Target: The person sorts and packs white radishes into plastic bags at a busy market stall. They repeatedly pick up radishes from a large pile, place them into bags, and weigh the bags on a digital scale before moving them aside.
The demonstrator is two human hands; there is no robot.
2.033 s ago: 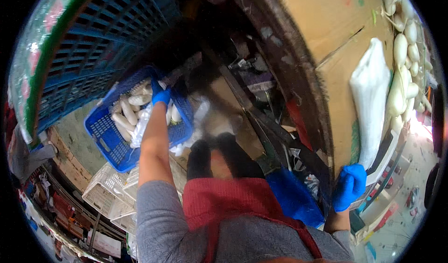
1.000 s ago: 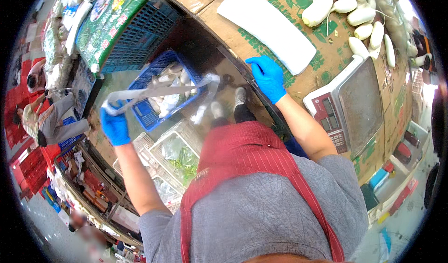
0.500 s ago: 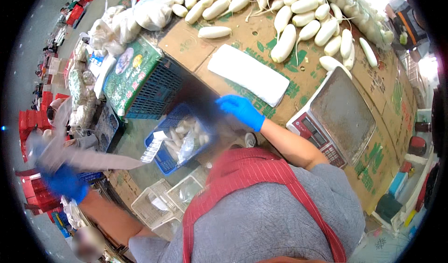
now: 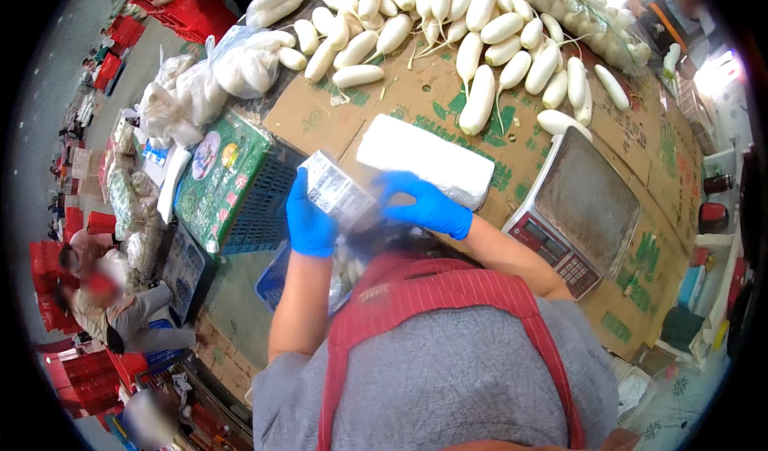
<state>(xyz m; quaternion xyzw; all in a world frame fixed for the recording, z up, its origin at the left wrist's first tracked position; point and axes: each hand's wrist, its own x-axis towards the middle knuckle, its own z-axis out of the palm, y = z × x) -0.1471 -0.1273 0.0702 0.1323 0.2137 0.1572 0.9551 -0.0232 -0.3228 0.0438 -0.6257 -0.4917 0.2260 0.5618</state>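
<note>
My left hand (image 4: 312, 220), in a blue glove, is closed on a strip of white printed labels (image 4: 334, 187) in front of my chest. The labels face up, and their lower edge is smeared by motion. Just right of the strip is my right hand (image 4: 426, 203), gloved too, its fingers curved and apart, near the strip's edge. Beyond it a folded white cloth or pad (image 4: 424, 159) lies on the cardboard-covered table. Below my hands, a blue basket (image 4: 272, 279) holding white radishes is partly hidden by my left forearm.
White radishes (image 4: 478, 99) are heaped at the back of the table (image 4: 384, 99). A scale (image 4: 588, 195) stands at the right. Bagged radishes (image 4: 244, 63) and a green-topped crate (image 4: 228, 171) are on the left. Another person (image 4: 140, 311) is at the far left.
My left hand has come in from the far left with the label strip, to near my right hand. My right hand has shifted slightly right. The view has tilted a little.
</note>
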